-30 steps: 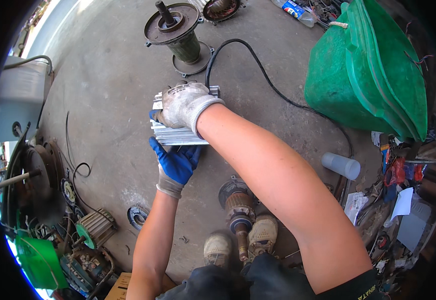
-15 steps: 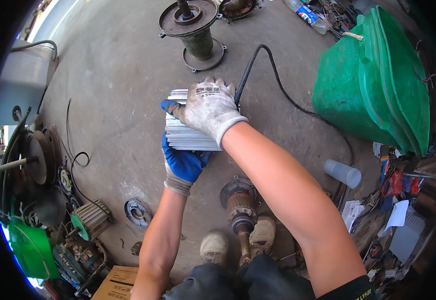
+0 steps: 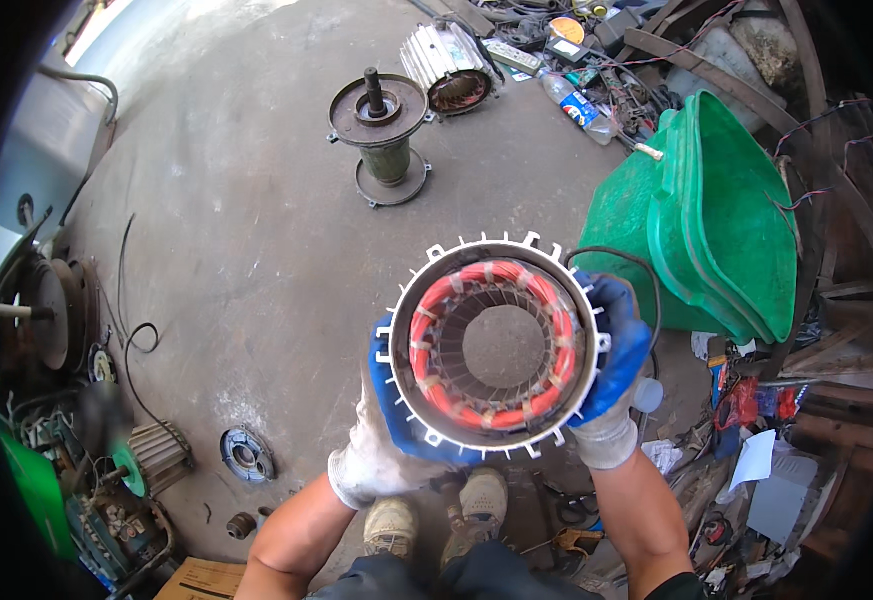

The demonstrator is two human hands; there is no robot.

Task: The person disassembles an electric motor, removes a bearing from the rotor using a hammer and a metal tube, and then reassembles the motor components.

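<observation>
Stator (image 3: 493, 402) sits between left hand (image 3: 384, 435) and right hand (image 3: 614, 355), both clasping it.

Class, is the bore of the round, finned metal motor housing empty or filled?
Empty: grey floor shows through the middle of the housing, inside its ring of red wire windings.

That stator (image 3: 451, 345)'s up in mid-air, open end facing up, pale finned shell (image 3: 403, 330), red windings (image 3: 422, 345) tied in a ring, see-through right down the middle.
</observation>
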